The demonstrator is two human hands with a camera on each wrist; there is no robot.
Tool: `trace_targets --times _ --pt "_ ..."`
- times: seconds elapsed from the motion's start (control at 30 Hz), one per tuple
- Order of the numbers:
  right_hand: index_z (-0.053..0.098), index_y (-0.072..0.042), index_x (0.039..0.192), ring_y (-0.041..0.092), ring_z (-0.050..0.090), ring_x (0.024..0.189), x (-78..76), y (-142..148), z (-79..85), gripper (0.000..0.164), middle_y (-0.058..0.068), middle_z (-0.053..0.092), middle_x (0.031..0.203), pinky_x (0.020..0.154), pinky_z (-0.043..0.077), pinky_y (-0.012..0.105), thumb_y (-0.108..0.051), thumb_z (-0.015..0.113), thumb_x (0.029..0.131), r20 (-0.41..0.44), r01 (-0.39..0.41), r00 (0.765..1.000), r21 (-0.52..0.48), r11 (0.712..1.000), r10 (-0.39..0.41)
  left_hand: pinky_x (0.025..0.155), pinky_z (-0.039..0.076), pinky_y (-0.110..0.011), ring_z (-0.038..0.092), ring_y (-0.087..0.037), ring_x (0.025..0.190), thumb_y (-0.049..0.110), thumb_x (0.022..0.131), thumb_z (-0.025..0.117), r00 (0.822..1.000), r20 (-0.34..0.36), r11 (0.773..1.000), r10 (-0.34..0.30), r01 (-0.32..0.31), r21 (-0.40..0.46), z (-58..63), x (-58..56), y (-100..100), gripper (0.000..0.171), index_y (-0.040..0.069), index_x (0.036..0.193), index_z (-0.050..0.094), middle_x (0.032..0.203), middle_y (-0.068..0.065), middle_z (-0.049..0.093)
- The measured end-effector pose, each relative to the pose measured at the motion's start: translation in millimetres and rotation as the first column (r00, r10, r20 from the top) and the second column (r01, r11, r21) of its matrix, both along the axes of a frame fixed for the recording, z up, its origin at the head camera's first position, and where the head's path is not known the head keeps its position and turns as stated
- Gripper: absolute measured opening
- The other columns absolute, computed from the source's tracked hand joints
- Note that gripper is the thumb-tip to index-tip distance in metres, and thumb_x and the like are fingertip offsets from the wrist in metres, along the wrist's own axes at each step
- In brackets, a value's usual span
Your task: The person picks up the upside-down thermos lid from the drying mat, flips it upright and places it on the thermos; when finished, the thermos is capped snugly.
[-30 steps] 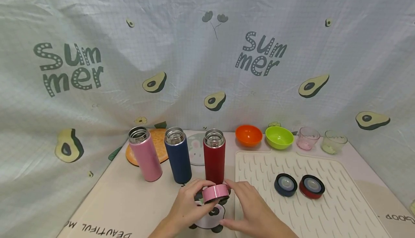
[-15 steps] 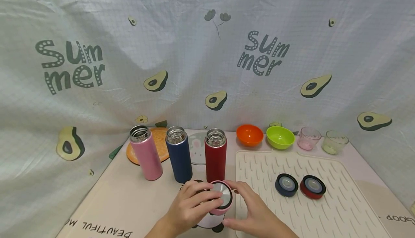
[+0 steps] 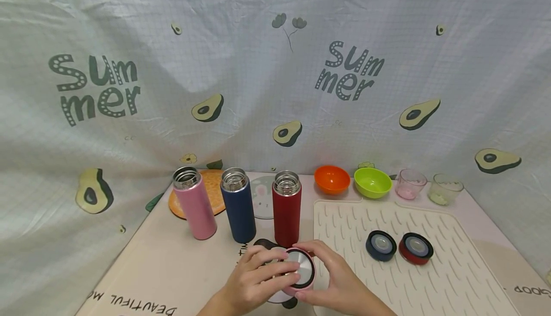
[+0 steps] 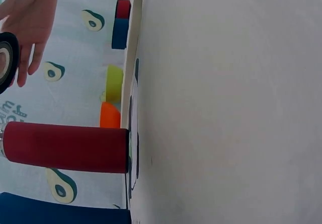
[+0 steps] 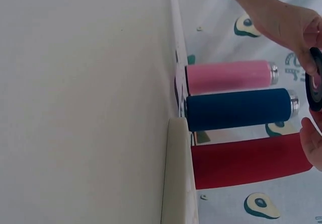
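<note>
In the head view a pink bottle lid (image 3: 308, 277) with a silver top and black ring is tilted between both hands. My left hand (image 3: 258, 277) holds it, fingers laid across the silver top. My right hand (image 3: 329, 277) grips its right side, index finger at the upper edge and thumb at the lower. The black underside of the lid (image 5: 315, 80) shows in the right wrist view. Just behind the hands stands an open red bottle (image 3: 286, 215). To its left are an open blue bottle (image 3: 239, 215) and an open pink bottle (image 3: 198, 211), all upright.
On the ribbed cream mat (image 3: 456, 258) at right lie a blue lid (image 3: 381, 245) and a red lid (image 3: 415, 248). Behind it stand an orange bowl (image 3: 332, 180), a green bowl (image 3: 372, 183) and two glass cups (image 3: 411, 184). A printed curtain (image 3: 241, 67) hangs at the back.
The pink lid has turned from edge-on to silver top showing and moved slightly right. My left fingers have spread over its top; my right thumb and index finger have closed in on its side.
</note>
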State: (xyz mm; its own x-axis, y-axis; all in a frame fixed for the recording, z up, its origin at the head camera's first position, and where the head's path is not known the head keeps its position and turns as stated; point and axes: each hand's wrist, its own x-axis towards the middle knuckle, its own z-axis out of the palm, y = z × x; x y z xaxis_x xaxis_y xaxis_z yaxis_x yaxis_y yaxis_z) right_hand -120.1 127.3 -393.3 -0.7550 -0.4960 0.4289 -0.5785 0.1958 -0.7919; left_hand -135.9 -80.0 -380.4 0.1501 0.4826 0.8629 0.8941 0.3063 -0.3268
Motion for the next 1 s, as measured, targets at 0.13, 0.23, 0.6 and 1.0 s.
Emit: trace_targets --times 0.13,0.23,0.6,1.0 --pt "0.049 -0.019 0.124 0.014 0.053 0.101 -2.5 -2.6 1.1 0.059 -0.002 0.055 0.117 0.081 0.047 0.028 -0.022 0.078 0.073 -0.076 0.024 0.997 0.011 1.000 -0.023 0.079 0.038 -0.027 0.055 -0.020 0.097 0.020 0.091 0.055 0.998 0.028 0.998 0.059 -0.059 0.008 -5.0 0.0 -6.0 0.018 0.011 0.093 0.071 0.097 -0.003 0.068" --pt "0.051 -0.018 0.122 0.013 0.053 0.098 -6.6 -4.4 1.8 0.059 -0.003 0.056 0.114 0.079 0.047 0.028 -0.025 0.079 0.071 -0.122 0.065 0.991 0.021 0.998 -0.062 0.079 0.037 -0.029 0.055 -0.021 0.097 0.020 0.094 0.051 0.990 0.043 0.991 0.136 -0.136 0.012 -6.0 -1.1 -16.6 0.020 0.012 0.096 0.070 0.099 -0.004 0.068" --pt "0.052 -0.024 0.119 0.010 0.050 0.096 -23.2 -22.3 21.4 0.057 -0.013 0.055 0.109 0.080 0.048 0.029 -0.036 0.079 0.070 -0.034 0.164 0.986 0.085 0.983 -0.161 0.083 0.027 -0.041 0.046 -0.038 0.107 0.037 0.087 0.054 0.826 0.321 0.774 0.463 -0.553 0.308 6.5 -24.4 -106.4 0.046 -0.004 0.109 0.060 0.114 -0.019 0.058" --pt "0.052 -0.019 0.121 0.007 0.046 0.104 -48.3 -74.2 61.8 0.063 -0.010 0.052 0.114 0.081 0.049 0.029 -0.031 0.081 0.067 -0.232 0.092 0.970 0.065 0.994 -0.075 0.102 0.026 -0.052 0.027 -0.031 0.131 0.020 0.080 0.068 0.483 0.853 0.693 0.198 -0.684 0.226 -12.0 -56.0 -154.4 0.079 0.006 0.143 0.023 0.145 -0.014 0.029"
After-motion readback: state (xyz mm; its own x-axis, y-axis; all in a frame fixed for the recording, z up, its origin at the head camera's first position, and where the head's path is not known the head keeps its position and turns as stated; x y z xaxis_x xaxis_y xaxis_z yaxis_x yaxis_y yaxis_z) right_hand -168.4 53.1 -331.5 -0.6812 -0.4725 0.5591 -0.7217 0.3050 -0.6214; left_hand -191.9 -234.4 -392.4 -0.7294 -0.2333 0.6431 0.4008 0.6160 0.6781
